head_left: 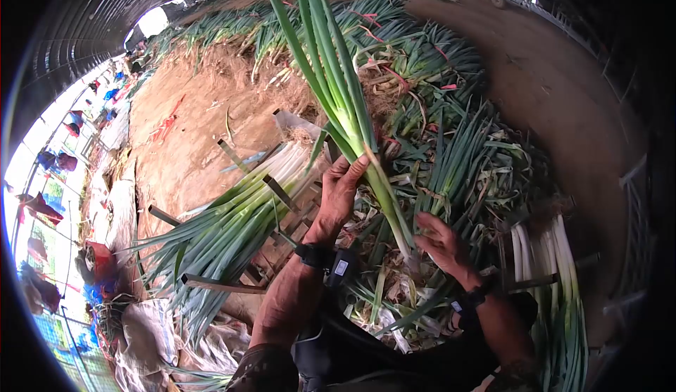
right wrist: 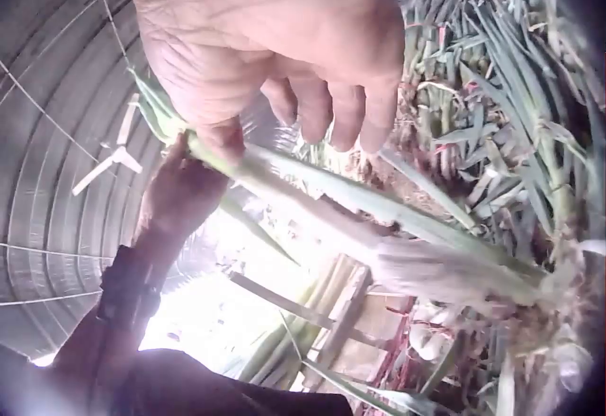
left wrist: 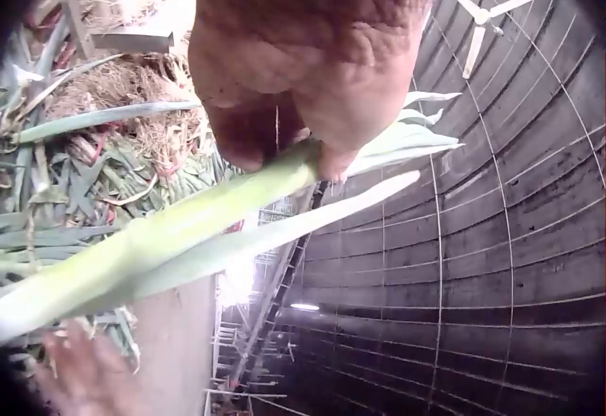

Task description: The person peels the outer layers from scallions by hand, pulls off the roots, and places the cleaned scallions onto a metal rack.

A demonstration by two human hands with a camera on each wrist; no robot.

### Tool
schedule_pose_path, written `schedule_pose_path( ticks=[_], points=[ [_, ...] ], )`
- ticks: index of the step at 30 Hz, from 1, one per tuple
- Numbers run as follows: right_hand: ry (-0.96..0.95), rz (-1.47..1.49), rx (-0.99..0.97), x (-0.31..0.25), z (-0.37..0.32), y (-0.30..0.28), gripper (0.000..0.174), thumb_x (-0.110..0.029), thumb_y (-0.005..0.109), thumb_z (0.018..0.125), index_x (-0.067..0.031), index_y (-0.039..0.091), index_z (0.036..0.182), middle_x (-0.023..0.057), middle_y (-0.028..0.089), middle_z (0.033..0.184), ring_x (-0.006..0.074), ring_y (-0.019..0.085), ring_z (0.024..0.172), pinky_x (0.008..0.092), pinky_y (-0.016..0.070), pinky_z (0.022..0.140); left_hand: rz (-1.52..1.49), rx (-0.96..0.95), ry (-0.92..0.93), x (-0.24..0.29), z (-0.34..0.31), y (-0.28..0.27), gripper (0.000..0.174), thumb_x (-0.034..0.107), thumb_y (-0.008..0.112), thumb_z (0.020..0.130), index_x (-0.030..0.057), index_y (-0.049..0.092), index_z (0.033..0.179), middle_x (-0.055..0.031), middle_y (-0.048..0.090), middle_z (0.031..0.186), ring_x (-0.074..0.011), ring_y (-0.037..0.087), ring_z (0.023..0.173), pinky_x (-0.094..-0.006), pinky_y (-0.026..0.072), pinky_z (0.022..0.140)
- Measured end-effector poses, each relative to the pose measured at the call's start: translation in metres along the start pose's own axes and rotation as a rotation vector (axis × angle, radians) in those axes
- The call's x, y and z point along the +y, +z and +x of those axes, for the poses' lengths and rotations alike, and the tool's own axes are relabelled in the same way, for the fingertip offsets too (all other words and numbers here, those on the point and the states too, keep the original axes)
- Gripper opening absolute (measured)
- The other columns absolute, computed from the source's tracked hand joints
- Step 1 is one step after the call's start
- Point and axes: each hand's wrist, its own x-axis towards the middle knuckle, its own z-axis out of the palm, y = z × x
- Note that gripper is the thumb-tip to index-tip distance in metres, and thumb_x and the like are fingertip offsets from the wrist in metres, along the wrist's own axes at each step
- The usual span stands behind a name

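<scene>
In the head view a large green onion (head_left: 377, 181) slants from upper left to lower right, its leaves up and its pale root end down. The left hand (head_left: 339, 195) grips it mid-stalk, fingers and thumb pinching it, as the left wrist view also shows at the hand (left wrist: 303, 66) around the stalk (left wrist: 161, 236). Beside the pale end is the right hand (head_left: 445, 248), its fingers loosely bent. In the right wrist view that hand (right wrist: 275, 56) is over the stalk (right wrist: 312, 210) with fingers spread apart; whether it touches the stalk is unclear.
Trimmed onions (head_left: 239, 209) lie in a slatted rack at the left; more pale stalks (head_left: 556, 251) stand in a rack at the right. A heap of onions and leaves (head_left: 451, 153) spreads ahead and right. A sack (head_left: 144, 332) lies at lower left.
</scene>
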Motion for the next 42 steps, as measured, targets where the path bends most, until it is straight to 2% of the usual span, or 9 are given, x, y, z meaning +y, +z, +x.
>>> schedule_pose_path(
  ticks=[8, 14, 18, 21, 23, 29, 33, 38, 42],
  points=[
    [-0.183, 0.355, 0.292, 0.048, 0.039, 0.039, 0.037, -0.026, 0.079, 0.087, -0.0031, 0.062, 0.11, -0.0022, 0.058, 0.089, 0.008, 0.05, 0.077, 0.0253, 0.045, 0.07, -0.257, -0.034, -0.119, -0.002, -0.016, 0.054, 0.033, 0.026, 0.058, 0.102, 0.0001, 0.063, 0.122, -0.0074, 0.068, 0.114, -0.0159, 0.063, 0.102, -0.0332, 0.0509, 0.088],
    [-0.042, 0.426, 0.304, -0.02, 0.02, 0.021, 0.027, -0.025, 0.076, 0.089, -0.0035, 0.066, 0.101, -0.0044, 0.056, 0.074, 0.0038, 0.048, 0.063, 0.0228, 0.041, 0.055, -0.18, 0.041, -0.329, -0.023, -0.008, 0.041, 0.033, 0.024, 0.06, 0.099, 0.002, 0.063, 0.124, -0.0084, 0.071, 0.104, -0.0194, 0.069, 0.084, -0.0327, 0.0578, 0.069],
    [0.063, 0.56, 0.232, -0.042, 0.017, 0.007, 0.026, -0.028, 0.071, 0.093, -0.0027, 0.066, 0.097, -0.0028, 0.056, 0.07, 0.003, 0.047, 0.054, 0.0201, 0.0365, 0.046, 0.927, -0.802, -0.076, -0.071, -0.011, 0.002, 0.034, 0.022, 0.065, 0.093, 0.005, 0.066, 0.122, -0.0121, 0.071, 0.094, -0.0229, 0.071, 0.083, -0.0341, 0.0569, 0.072],
    [0.124, 0.589, 0.212, -0.044, 0.011, 0.007, 0.032, -0.033, 0.065, 0.097, -0.0008, 0.064, 0.097, 0.0006, 0.058, 0.069, 0.0045, 0.047, 0.051, 0.0207, 0.0363, 0.044, 1.376, -0.519, -0.142, -0.051, -0.026, 0.024, 0.038, 0.028, 0.062, 0.095, 0.0006, 0.065, 0.12, -0.0101, 0.073, 0.097, -0.0246, 0.069, 0.082, -0.0356, 0.0545, 0.076],
    [0.137, 0.621, 0.201, -0.044, 0.011, 0.009, 0.035, -0.035, 0.063, 0.098, -0.0003, 0.064, 0.097, 0.0022, 0.059, 0.069, 0.005, 0.048, 0.05, 0.0213, 0.0364, 0.043, 0.501, -0.319, -0.105, -0.045, -0.017, 0.016, 0.043, 0.034, 0.062, 0.097, -0.001, 0.064, 0.122, -0.0071, 0.073, 0.101, -0.0204, 0.067, 0.082, -0.0323, 0.0528, 0.073],
    [0.143, 0.531, 0.056, -0.032, 0.008, 0.013, 0.034, -0.035, 0.06, 0.099, -0.0011, 0.064, 0.095, 0.0024, 0.059, 0.069, 0.0062, 0.049, 0.049, 0.023, 0.0381, 0.043, -0.113, -0.016, -0.233, 0.006, -0.002, 0.039, 0.045, 0.039, 0.068, 0.093, 0.0013, 0.066, 0.118, -0.0055, 0.07, 0.097, -0.0142, 0.064, 0.079, -0.0261, 0.0466, 0.067],
    [-0.027, 0.262, 0.079, -0.028, 0.006, 0.026, 0.033, -0.033, 0.059, 0.099, -0.0013, 0.064, 0.094, 0.0016, 0.059, 0.07, 0.009, 0.053, 0.053, 0.026, 0.0416, 0.047, -0.158, 0.028, -0.178, 0.001, 0.007, 0.032, 0.039, 0.028, 0.074, 0.09, 0.0005, 0.067, 0.116, -0.0037, 0.068, 0.093, -0.0134, 0.062, 0.078, -0.0268, 0.0475, 0.067],
    [-0.121, -0.023, 0.195, -0.038, 0.019, 0.01, 0.035, -0.025, 0.071, 0.093, 0.0014, 0.065, 0.116, 0.0107, 0.073, 0.096, 0.0148, 0.069, 0.092, 0.0283, 0.0556, 0.08, 0.147, 0.094, -0.136, 0.002, -0.002, 0.036, 0.029, 0.022, 0.08, 0.086, 0.0017, 0.068, 0.102, 0.0012, 0.068, 0.08, -0.0055, 0.058, 0.063, -0.0222, 0.0472, 0.056],
    [-0.152, 0.082, 0.23, -0.024, 0.032, 0.01, 0.03, -0.015, 0.073, 0.09, 0.0019, 0.066, 0.113, 0.0122, 0.074, 0.094, 0.0148, 0.07, 0.087, 0.0286, 0.0565, 0.075, 0.219, 0.03, -0.19, 0.005, -0.017, 0.056, 0.026, 0.025, 0.078, 0.088, 0.0023, 0.069, 0.097, 0.0013, 0.068, 0.081, -0.0044, 0.056, 0.067, -0.0212, 0.0438, 0.061]
  ],
)
